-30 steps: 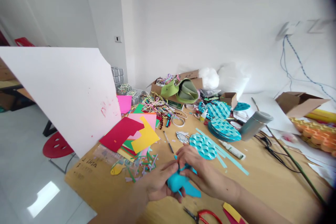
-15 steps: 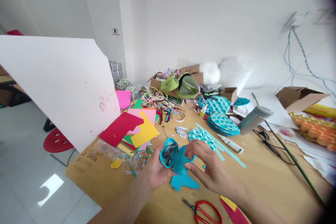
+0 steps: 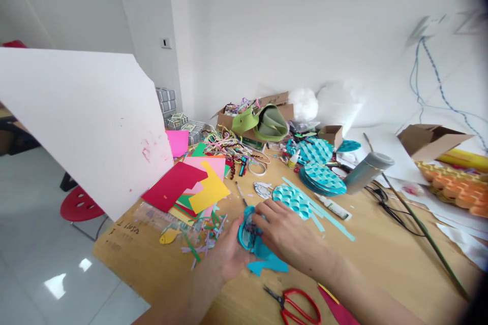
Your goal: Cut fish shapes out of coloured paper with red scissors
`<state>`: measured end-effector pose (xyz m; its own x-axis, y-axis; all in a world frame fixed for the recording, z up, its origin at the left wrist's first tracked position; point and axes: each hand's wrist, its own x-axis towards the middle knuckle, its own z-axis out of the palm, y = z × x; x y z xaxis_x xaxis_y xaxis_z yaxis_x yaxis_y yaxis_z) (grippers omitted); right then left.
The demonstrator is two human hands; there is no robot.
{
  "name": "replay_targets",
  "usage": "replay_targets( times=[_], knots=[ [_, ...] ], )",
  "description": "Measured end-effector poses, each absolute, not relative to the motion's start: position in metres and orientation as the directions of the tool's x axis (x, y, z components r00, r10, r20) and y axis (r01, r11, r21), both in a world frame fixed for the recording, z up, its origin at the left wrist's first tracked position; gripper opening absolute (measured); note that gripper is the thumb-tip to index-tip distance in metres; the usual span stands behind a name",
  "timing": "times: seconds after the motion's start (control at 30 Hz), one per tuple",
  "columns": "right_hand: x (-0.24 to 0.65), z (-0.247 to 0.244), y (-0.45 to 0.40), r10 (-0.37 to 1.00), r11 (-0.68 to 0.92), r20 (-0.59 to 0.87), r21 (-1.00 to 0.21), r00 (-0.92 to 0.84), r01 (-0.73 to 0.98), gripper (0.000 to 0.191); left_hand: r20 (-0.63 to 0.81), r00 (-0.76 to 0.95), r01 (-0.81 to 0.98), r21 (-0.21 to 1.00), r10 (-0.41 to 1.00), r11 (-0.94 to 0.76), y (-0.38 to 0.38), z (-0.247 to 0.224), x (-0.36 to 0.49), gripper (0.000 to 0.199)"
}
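Observation:
A small turquoise case (image 3: 246, 236) stands open between my hands, with something dark and thin inside. My left hand (image 3: 231, 251) is wrapped round its left side and base. Over its opening, my right hand (image 3: 276, 223) has its fingers bent down into the case; the fingertips are partly hidden, and what they grip cannot be made out. Beneath the hands lies a cut piece of blue paper (image 3: 272, 264). Red-handled scissors (image 3: 301, 304) rest on the table nearer to me.
Coloured paper sheets (image 3: 175, 185) and thin scraps lie to the left on the wooden table (image 3: 125, 264). Woven turquoise discs (image 3: 324, 179), a glue tube (image 3: 333, 207) and a grey bottle (image 3: 368, 172) are to the right. A white board (image 3: 87, 122) leans at the left edge.
My right hand has moved left from the case's lid to its opening, and its fingers have gone inside. The view has shifted slightly.

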<state>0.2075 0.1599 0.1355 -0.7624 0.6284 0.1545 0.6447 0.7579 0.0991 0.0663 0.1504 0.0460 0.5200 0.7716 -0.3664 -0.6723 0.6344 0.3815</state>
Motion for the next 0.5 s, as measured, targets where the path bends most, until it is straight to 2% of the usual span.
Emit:
replay_targets(
  times=[0.13,0.23,0.3,0.37,0.5],
  knots=[
    [0.229,0.148,0.156,0.698,0.675,0.330,-0.005,-0.636,0.738,0.016,-0.432,0.463,-0.670,0.401,0.774,0.625,0.154,0.040,0.061,0.042],
    [0.252,0.148,0.154,0.788,0.551,0.445,-0.205,-0.425,0.809,0.024,-0.437,0.436,-0.647,0.455,0.786,0.612,0.155,0.034,0.058,0.047],
    [0.264,0.142,0.155,0.876,0.417,0.409,-0.376,-0.255,0.828,0.029,-0.400,0.428,-0.652,0.483,0.810,0.584,0.156,0.029,0.056,0.054],
    [0.273,0.134,0.155,0.940,0.299,0.307,-0.541,-0.146,0.786,0.026,-0.396,0.436,-0.659,0.471,0.808,0.586,0.155,0.027,0.055,0.058],
    [0.277,0.115,0.155,0.987,0.162,0.128,-0.768,-0.099,0.620,0.029,-0.403,0.401,-0.692,0.455,0.823,0.560,0.154,0.028,0.054,0.062]
  ],
)
